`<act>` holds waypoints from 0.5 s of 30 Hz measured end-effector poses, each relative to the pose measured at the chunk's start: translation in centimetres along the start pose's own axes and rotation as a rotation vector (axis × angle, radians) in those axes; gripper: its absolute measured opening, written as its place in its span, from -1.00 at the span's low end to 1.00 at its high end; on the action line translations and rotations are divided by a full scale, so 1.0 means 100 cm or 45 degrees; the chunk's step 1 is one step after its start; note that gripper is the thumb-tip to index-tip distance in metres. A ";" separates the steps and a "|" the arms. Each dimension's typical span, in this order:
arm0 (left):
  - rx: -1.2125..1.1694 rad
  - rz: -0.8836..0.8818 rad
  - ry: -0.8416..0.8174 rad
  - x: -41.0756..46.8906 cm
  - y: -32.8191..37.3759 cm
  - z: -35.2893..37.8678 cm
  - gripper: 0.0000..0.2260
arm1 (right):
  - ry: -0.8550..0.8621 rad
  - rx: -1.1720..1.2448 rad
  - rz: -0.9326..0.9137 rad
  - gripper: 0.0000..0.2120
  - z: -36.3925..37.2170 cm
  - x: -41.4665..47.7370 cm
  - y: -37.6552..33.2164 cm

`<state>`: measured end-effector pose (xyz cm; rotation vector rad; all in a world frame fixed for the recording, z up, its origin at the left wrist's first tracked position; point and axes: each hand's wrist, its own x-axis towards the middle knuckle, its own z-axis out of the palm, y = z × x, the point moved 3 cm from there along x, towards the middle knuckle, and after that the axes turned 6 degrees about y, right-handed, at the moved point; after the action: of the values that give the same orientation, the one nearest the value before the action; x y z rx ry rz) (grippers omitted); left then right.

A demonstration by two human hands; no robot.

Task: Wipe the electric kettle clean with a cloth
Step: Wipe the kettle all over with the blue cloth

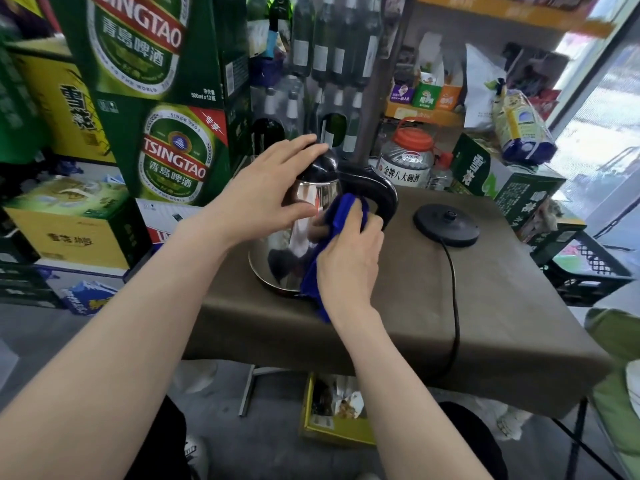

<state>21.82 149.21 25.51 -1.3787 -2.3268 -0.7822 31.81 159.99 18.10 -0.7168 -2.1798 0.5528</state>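
A shiny steel electric kettle (277,258) with a black lid and black handle stands on the brown-covered table (485,323), near its left edge. My left hand (266,192) rests spread over the kettle's lid and upper left side, steadying it. My right hand (349,258) presses a blue cloth (341,213) against the kettle's body just below the handle. Part of the cloth hangs down under my right wrist. The kettle's black power base (446,225) lies apart on the table to the right, its cord trailing over the front edge.
Stacked green and yellow beer cartons (156,98) crowd the left side. Bottles (329,46) and a large plastic jug with a red cap (407,157) stand behind the table. A black crate (588,268) sits at the right, and a yellow box (332,410) lies on the floor underneath.
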 end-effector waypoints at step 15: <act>-0.019 -0.072 -0.002 0.001 0.002 0.006 -0.25 | 0.484 0.102 -0.378 -0.51 -0.072 0.045 -0.006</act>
<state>21.98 149.73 25.20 -1.3253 -2.3747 -0.8172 34.70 163.56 25.33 -0.4048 -1.8510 0.3165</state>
